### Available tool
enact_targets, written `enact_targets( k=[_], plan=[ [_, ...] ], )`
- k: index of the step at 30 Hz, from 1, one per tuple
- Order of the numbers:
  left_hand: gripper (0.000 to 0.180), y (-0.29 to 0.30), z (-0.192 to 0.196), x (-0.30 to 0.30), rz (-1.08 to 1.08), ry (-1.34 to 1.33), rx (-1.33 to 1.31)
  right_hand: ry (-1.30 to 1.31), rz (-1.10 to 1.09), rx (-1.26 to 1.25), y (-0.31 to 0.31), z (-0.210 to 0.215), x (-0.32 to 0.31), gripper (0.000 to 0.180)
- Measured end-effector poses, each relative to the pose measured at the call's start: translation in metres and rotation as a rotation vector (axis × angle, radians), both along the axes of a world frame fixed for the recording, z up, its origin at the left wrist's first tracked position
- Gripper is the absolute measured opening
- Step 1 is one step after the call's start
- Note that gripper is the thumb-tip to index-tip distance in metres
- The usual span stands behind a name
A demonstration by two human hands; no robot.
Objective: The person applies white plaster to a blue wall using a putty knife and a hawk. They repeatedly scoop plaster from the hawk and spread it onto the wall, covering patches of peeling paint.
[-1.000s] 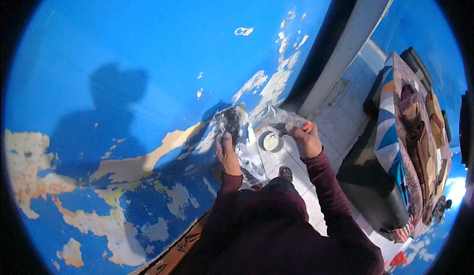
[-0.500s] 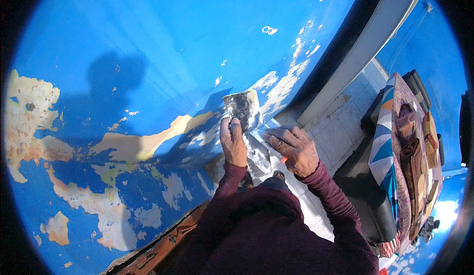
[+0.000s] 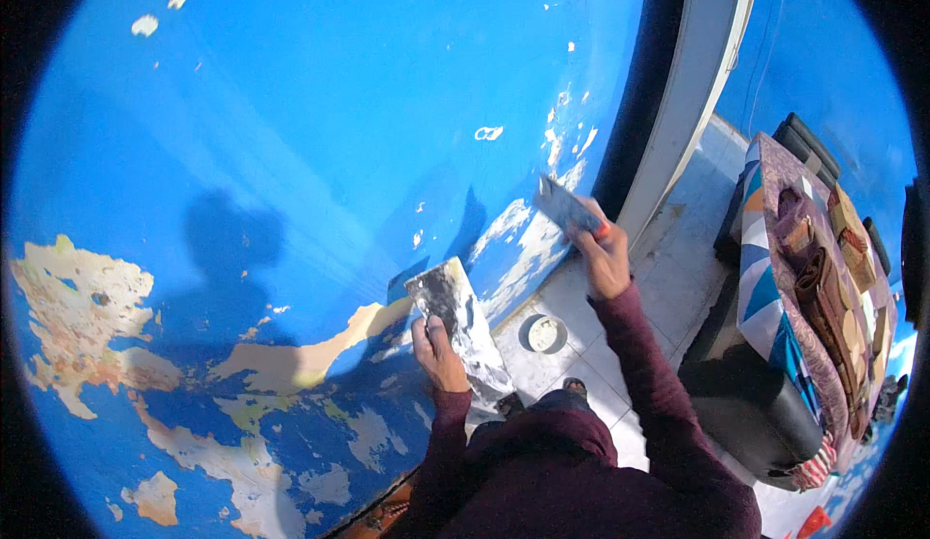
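My left hand (image 3: 438, 347) grips a flat metal board (image 3: 453, 318) smeared with grey-white filler, held up close to the blue wall (image 3: 320, 123). My right hand (image 3: 603, 256) holds a wide putty knife (image 3: 567, 206) with its blade pressed flat against a pale patched strip (image 3: 528, 244) low on the wall. Peeling patches show tan and white under the blue paint at the left (image 3: 87, 316).
A small round tub of white filler (image 3: 545, 334) stands on the tiled floor (image 3: 668, 268) by my feet. A white door frame (image 3: 702, 84) runs beside the wall. At the right is a dark seat with a patterned cover (image 3: 809, 307).
My right hand has risen from beside the board with the putty knife and reached out to the wall. The view has tilted upward, and the left hand keeps the board raised.
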State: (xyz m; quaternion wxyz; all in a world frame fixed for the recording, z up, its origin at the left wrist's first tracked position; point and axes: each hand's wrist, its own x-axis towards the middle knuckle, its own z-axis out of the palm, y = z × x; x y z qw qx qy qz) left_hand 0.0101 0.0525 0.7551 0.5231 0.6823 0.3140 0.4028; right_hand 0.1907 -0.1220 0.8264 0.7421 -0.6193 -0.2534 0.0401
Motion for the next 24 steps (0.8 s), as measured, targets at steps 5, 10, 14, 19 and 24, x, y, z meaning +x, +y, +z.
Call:
enact_targets(
  k=[5, 10, 14, 19, 24],
  plan=[
    [0.025, -0.001, -0.022, -0.017, 0.050, 0.072, -0.011, -0.644, -0.412, -0.110, 0.074, 0.016, 0.035, 0.039],
    [0.026, 0.018, -0.051, -0.035, 0.030, -0.027, -0.123, -0.879, -0.605, -0.244, 0.114, 0.004, 0.057, 0.059],
    [0.022, 0.023, -0.056, -0.039, 0.047, -0.020, -0.066, -0.876, -0.664, -0.236, 0.143, -0.046, 0.058, 0.052],
    [0.023, 0.024, -0.037, -0.035, 0.054, 0.045, 0.022, -0.809, -0.563, -0.244, 0.147, -0.071, 0.046, 0.058],
    [0.025, 0.023, -0.032, -0.033, 0.060, 0.065, -0.044, -0.758, -0.447, -0.278, 0.122, -0.060, 0.035, 0.075]
  ],
)
